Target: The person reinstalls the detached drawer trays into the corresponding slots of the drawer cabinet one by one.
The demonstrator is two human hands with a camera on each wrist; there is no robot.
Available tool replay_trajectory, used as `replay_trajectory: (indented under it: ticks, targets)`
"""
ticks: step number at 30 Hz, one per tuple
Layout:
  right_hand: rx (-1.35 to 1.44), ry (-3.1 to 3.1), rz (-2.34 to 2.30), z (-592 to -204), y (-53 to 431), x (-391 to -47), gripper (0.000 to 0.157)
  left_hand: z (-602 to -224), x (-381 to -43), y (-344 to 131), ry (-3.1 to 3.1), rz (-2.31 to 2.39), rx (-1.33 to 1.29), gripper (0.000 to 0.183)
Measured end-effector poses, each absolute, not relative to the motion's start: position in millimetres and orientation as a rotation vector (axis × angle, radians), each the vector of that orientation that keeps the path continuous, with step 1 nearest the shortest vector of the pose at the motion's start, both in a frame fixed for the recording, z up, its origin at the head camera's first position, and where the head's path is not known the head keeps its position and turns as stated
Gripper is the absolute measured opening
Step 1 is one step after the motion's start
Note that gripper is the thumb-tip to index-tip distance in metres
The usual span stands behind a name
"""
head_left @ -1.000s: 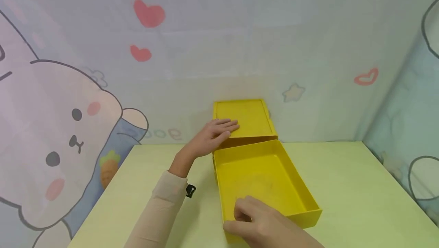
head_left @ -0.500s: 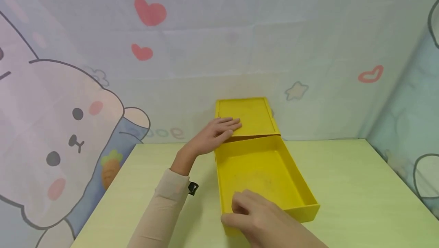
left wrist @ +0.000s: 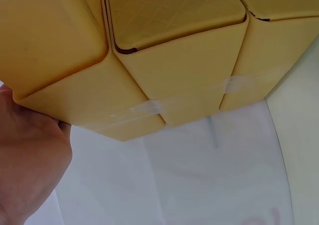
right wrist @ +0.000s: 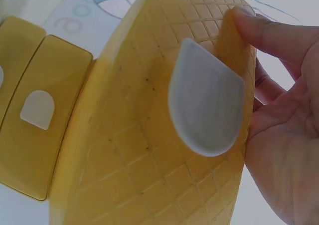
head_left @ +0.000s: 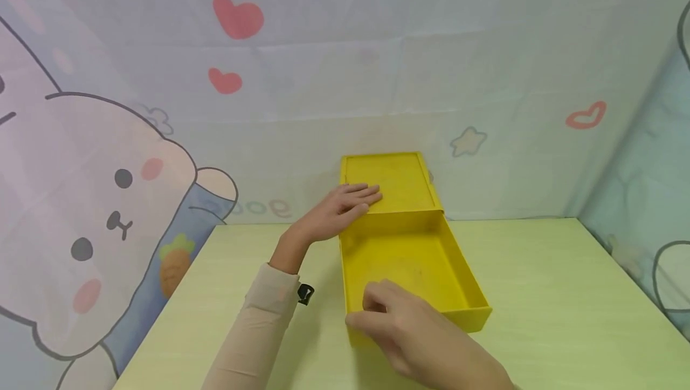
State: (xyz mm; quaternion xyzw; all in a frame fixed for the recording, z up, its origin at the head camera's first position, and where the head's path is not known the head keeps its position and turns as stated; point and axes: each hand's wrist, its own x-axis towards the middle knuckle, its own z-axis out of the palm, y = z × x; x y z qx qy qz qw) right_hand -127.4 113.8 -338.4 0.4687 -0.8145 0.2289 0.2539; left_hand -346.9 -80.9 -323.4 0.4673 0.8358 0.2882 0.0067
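Observation:
A yellow drawer cabinet [head_left: 399, 177] stands against the back wall, its top drawer [head_left: 401, 264] pulled well out toward me, with nothing lying in the part that shows. My left hand [head_left: 342, 210] rests on the cabinet's top with fingers straight. At the drawer's front edge, my right hand [head_left: 409, 330] grips the panel. The right wrist view shows the thumb over the quilted drawer front [right wrist: 144, 160], beside a white handle [right wrist: 207, 103]; the other fingers go behind it. In the left wrist view, that palm [left wrist: 32, 157] is against the cabinet's edge.
Lower drawers [right wrist: 50, 120] with white handles are closed. Clear tape [left wrist: 149, 107] runs across the stacked yellow housings. A light yellow-green table [head_left: 555, 294] bears the cabinet. Behind it hangs a printed cloth [head_left: 350, 78] with hearts and a cartoon animal, and another cloth [head_left: 641, 198] closes the right side.
The right hand has slid the drawer away from me into the cabinet, narrowing the gap under the cabinet's top. The left hand keeps its place on the cabinet.

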Motion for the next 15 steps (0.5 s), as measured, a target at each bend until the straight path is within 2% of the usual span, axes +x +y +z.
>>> replay_trajectory:
  ticks: [15]
  targets:
    - [1.099, -2.133, 0.694, -351.6, 105.2, -144.2, 0.024, -320.9, -347.7, -82.0, 2.6, 0.904, 1.45, 0.045]
